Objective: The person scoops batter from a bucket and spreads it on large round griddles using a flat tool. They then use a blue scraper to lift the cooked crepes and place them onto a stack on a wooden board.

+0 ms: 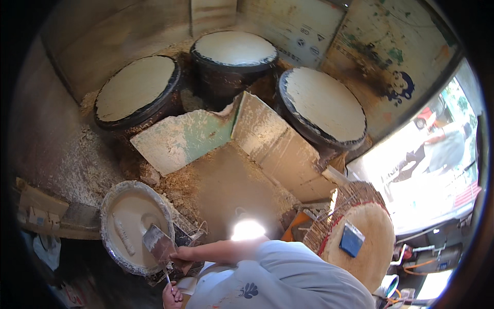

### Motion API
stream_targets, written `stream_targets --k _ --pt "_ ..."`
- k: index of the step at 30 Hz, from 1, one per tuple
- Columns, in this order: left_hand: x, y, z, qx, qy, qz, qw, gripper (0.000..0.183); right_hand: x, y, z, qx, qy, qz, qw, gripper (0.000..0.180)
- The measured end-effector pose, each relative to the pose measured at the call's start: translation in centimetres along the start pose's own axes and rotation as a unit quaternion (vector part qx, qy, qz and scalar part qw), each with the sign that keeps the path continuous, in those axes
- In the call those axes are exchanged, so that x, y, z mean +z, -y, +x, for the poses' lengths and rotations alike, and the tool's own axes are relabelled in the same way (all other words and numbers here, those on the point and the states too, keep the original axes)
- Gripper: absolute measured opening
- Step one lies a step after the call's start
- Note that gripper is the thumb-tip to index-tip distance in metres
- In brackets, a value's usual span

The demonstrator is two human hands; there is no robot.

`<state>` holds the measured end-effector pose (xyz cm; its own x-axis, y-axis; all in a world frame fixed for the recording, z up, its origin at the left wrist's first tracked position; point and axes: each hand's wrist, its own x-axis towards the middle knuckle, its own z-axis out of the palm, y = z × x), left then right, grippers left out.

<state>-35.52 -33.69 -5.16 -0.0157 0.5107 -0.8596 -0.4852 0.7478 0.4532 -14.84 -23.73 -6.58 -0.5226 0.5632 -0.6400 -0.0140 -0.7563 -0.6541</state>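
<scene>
My right hand (183, 254) grips a broad flat scraper (157, 240), its metal blade smeared with pale paste and tilted over the edge of a round bucket (107, 201). Beige slurry (141, 204) sits in the bucket, and a ridged, paste-coated rod (123, 235) lies partly sunk in it. Lower down, my left hand (172, 296) is closed around the handle of a thin tool (166, 273). The tool's shaft points up to the lower end of the scraper; whether they touch, I cannot tell.
Three black-rimmed round drums with pale, flat tops (135, 89) (235, 48) (326, 104) stand against the walls. Paste-spattered boards (276, 143) lean before them. A blue block (351, 239) rests on a rough-sided round block (370, 258). Outside the opening, a person (445, 148) bends.
</scene>
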Motion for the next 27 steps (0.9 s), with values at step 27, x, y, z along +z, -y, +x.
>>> stream_targets --k 27 --pt "14.7 -3.8 10.0 0.478 0.002 0.594 0.647 0.019 -16.9 -22.6 -46.1 0.405 -0.736 -0.171 0.515 0.073"
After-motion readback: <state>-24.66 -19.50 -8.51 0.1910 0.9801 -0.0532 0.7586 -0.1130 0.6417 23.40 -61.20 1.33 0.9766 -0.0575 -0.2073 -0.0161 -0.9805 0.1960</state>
